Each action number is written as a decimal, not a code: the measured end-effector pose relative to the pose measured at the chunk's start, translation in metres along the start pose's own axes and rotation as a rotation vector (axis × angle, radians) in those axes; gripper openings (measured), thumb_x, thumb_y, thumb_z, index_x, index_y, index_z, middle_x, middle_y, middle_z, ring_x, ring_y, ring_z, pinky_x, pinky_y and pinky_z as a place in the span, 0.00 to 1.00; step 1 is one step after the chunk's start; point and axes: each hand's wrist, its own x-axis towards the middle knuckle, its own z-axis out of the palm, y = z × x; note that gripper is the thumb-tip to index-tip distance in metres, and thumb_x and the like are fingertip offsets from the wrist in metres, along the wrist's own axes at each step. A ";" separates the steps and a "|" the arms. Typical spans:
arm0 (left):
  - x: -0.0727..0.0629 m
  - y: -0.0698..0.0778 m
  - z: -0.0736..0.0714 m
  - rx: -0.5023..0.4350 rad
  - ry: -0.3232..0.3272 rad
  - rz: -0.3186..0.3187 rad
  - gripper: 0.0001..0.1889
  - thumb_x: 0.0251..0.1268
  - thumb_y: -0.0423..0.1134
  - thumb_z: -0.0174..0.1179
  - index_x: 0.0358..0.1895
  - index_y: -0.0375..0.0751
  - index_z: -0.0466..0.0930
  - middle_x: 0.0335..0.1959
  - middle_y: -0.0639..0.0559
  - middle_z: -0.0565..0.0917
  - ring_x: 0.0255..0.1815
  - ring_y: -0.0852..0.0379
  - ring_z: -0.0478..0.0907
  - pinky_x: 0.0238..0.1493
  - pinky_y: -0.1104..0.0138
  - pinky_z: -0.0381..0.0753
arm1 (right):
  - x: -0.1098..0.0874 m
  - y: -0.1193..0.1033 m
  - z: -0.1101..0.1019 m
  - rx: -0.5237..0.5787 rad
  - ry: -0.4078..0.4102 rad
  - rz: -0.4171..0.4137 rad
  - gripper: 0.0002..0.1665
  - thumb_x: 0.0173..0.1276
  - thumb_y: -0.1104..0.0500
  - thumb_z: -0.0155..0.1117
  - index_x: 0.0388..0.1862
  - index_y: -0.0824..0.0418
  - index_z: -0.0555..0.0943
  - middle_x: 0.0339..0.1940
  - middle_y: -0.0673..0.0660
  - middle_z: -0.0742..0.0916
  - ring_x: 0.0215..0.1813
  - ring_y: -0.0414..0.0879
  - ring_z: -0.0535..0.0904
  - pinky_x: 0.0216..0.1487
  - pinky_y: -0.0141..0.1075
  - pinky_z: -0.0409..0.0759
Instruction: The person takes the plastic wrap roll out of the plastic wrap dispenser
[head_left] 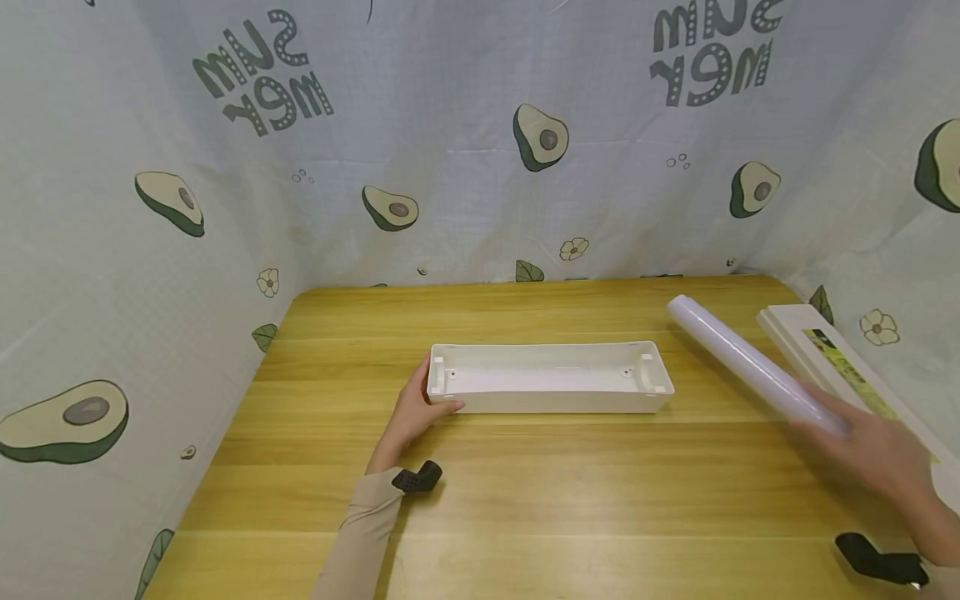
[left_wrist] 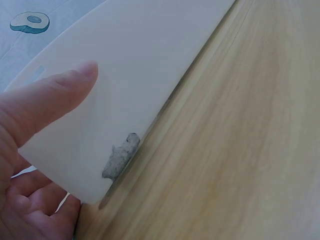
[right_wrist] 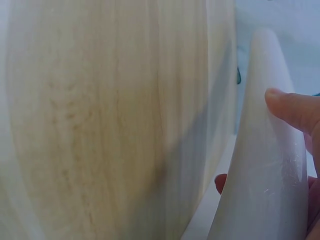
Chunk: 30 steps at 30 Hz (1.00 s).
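Note:
A long white plastic box [head_left: 555, 403] lies on the table with its open top up, showing small holders at both inner ends. My left hand [head_left: 415, 408] grips its left end. The left wrist view shows the thumb on the box's front wall [left_wrist: 145, 60] and the other fingers curled round the end; a grey smudge marks the lower edge. At the right, my right hand [head_left: 873, 450], blurred, holds a roll of clear plastic film [head_left: 738, 354] by its near end, raised at a slant. In the right wrist view, the thumb presses on the film roll [right_wrist: 260, 170] and a fingertip shows on its other side.
Along the table's right edge lies a long white lid-like piece [head_left: 795, 333] with a green and black label, partly behind the right hand. The wooden table [head_left: 555, 517] meets a hanging avocado-print cloth [head_left: 465, 100] at the back and sides.

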 end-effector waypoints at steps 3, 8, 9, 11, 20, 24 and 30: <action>0.000 -0.001 0.000 0.000 0.002 0.006 0.53 0.47 0.31 0.71 0.75 0.45 0.45 0.73 0.43 0.59 0.71 0.44 0.62 0.68 0.51 0.64 | -0.001 0.002 0.000 -0.010 -0.011 0.025 0.47 0.61 0.37 0.60 0.71 0.60 0.59 0.44 0.84 0.75 0.28 0.67 0.73 0.20 0.41 0.64; 0.000 0.001 0.002 0.004 0.000 -0.020 0.53 0.48 0.30 0.70 0.75 0.45 0.44 0.73 0.43 0.59 0.70 0.45 0.63 0.67 0.52 0.65 | -0.004 0.005 -0.001 -0.025 -0.025 0.069 0.47 0.61 0.36 0.59 0.70 0.62 0.59 0.47 0.84 0.74 0.32 0.70 0.74 0.21 0.43 0.65; 0.000 0.001 0.002 0.001 -0.003 -0.026 0.53 0.48 0.30 0.70 0.75 0.44 0.44 0.74 0.42 0.58 0.70 0.44 0.62 0.68 0.52 0.65 | -0.004 0.005 -0.001 -0.027 -0.024 0.074 0.47 0.61 0.36 0.58 0.70 0.62 0.59 0.47 0.84 0.74 0.32 0.70 0.74 0.20 0.42 0.65; 0.000 0.001 0.002 -0.003 -0.007 -0.040 0.54 0.47 0.29 0.70 0.75 0.43 0.43 0.73 0.41 0.58 0.70 0.43 0.62 0.67 0.51 0.65 | -0.005 0.006 -0.002 -0.026 -0.026 0.079 0.48 0.61 0.36 0.58 0.70 0.63 0.59 0.47 0.84 0.74 0.31 0.70 0.74 0.20 0.42 0.64; -0.004 -0.003 0.002 -0.004 0.020 -0.042 0.54 0.46 0.31 0.72 0.75 0.48 0.46 0.73 0.46 0.61 0.70 0.47 0.63 0.69 0.53 0.63 | -0.005 0.006 -0.002 -0.029 -0.040 0.084 0.47 0.63 0.36 0.56 0.71 0.62 0.58 0.46 0.83 0.75 0.28 0.68 0.74 0.19 0.41 0.62; -0.003 -0.003 0.003 0.001 0.018 -0.025 0.54 0.46 0.33 0.72 0.75 0.49 0.46 0.72 0.46 0.61 0.69 0.47 0.64 0.68 0.53 0.65 | -0.005 0.010 0.000 -0.031 -0.050 0.096 0.47 0.63 0.35 0.55 0.71 0.61 0.56 0.47 0.84 0.74 0.27 0.66 0.74 0.19 0.40 0.61; -0.001 -0.002 0.003 0.017 0.022 -0.016 0.54 0.45 0.34 0.73 0.75 0.51 0.47 0.71 0.46 0.63 0.68 0.47 0.66 0.66 0.53 0.66 | -0.007 0.016 0.004 -0.027 -0.038 0.113 0.48 0.63 0.35 0.55 0.72 0.60 0.55 0.46 0.84 0.74 0.25 0.64 0.73 0.18 0.40 0.61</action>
